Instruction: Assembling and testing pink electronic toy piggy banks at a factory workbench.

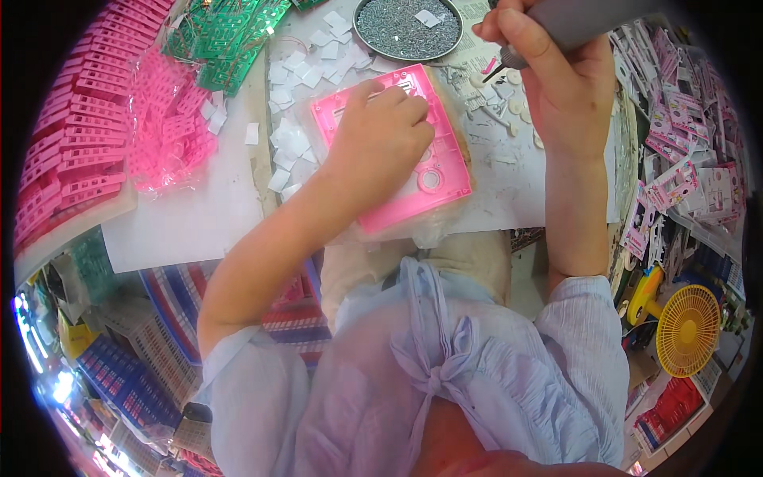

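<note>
A pink plastic case [457, 163] lies tilted on a plastic-wrapped pad on the table, its moulded inner side facing up. My left hand [385, 131] rests across it, fingers bent and pressed against its upper part; the fingertips are partly hidden. My right hand [572, 91] is raised to the right of the case and wrapped round a grey electric screwdriver [584, 22]. The thin dark bit points down and left, apart from the case. Beyond the case stands a round metal dish of small screws [407, 56], with white paper squares on top.
Loose white squares [298, 71] lie left of the case. Green circuit boards [238, 40], bagged pink parts [171, 119] and stacked pink housings [95, 143] fill the far left. Printed pink-white parts [675, 175] crowd the right. A yellow fan [688, 330] stands below them.
</note>
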A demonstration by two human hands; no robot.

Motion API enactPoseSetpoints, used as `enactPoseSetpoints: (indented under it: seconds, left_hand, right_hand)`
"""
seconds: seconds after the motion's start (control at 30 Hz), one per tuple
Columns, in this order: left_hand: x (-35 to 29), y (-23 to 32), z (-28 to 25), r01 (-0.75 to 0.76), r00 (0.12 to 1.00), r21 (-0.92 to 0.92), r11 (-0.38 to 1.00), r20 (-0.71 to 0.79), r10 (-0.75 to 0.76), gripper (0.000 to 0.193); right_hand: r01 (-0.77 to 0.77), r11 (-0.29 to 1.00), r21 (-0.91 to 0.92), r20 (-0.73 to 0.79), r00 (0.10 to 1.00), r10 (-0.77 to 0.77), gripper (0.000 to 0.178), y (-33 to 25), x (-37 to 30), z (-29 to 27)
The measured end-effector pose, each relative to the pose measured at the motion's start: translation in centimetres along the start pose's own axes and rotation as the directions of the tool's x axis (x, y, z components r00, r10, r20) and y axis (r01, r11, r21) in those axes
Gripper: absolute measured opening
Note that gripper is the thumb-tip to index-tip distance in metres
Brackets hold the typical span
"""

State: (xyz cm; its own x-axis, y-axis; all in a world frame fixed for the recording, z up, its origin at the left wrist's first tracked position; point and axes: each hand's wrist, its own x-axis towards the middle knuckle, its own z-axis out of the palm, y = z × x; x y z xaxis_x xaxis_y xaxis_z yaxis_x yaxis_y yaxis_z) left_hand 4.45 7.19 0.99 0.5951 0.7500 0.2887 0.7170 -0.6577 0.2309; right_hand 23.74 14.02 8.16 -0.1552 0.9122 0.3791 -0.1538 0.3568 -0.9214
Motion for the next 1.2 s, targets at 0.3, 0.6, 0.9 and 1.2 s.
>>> enactPoseSetpoints:
  seconds: [0.3,0.6,0.9,1.2]
  left_hand:
    - [-1.2,-0.8,-0.4,-0.058,0.982,-0.268,0.962,-0.187,0.007,0.021]
    - [-1.4,-1.5,-4.0,0.156,0.968,-0.478,0.865,-0.099,-0.23,0.012]
    - [-2.2,-0.5,-3.5,0.3,0.934,-0.494,0.816,-0.021,-0.357,0.01]
    - [-3.8,0.0,0.6,0.176,0.936,-0.363,0.915,-0.227,-0.27,0.018]
  right_hand:
    - [-0.097,0.956,-0.277,-0.356,0.935,-0.008,0.059,3.1,-2.6,0.0]
    - [0.205,0.822,-0.532,-0.114,0.944,-0.309,0.044,2.2,-5.2,-2.1]
    - [0.365,0.663,-0.654,0.485,0.874,-0.003,0.018,2.7,-7.7,-0.5]
    - [0.338,0.615,-0.713,0.468,0.882,0.057,0.021,3.8,-9.4,0.9]
